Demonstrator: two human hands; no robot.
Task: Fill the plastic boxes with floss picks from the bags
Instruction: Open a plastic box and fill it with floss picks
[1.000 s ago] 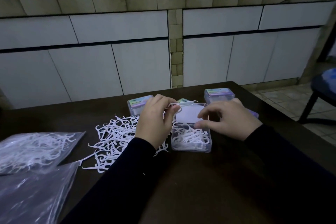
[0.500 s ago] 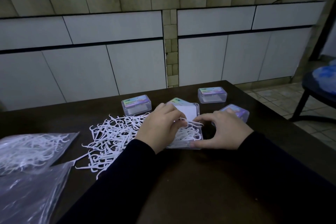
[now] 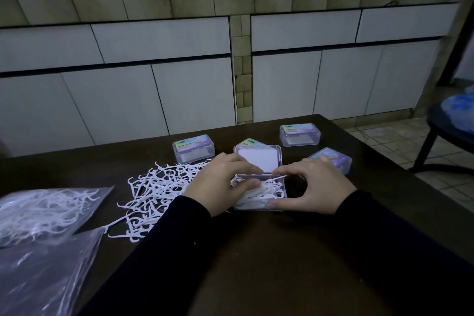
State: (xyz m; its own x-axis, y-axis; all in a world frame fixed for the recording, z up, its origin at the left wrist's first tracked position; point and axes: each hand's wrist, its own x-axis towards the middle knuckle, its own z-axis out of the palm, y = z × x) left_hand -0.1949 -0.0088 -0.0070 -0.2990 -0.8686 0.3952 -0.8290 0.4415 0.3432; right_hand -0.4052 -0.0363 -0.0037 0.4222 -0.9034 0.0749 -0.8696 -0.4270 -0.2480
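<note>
An open clear plastic box (image 3: 278, 188) sits mid-table, part filled with white floss picks, its lid (image 3: 257, 159) folded back behind it. My left hand (image 3: 220, 185) holds the box's left side, its thumb pressing on the picks inside. My right hand (image 3: 314, 187) grips the box's right side, thumb at the front corner and forefinger on the back rim. A loose heap of floss picks (image 3: 156, 192) lies left of the box. Two clear bags lie at the left: one (image 3: 43, 210) holds picks, and the other (image 3: 41, 277) lies nearer me.
Three shut boxes with coloured labels stand behind: one at back left (image 3: 193, 149), one at back right (image 3: 300, 134), one (image 3: 333, 159) partly behind my right hand. The dark table's right edge (image 3: 410, 179) drops toward a tiled floor and a chair (image 3: 446, 131).
My left hand came down from above the box with picks and now presses them inside. My right hand shifted from over the box to gripping its right side.
</note>
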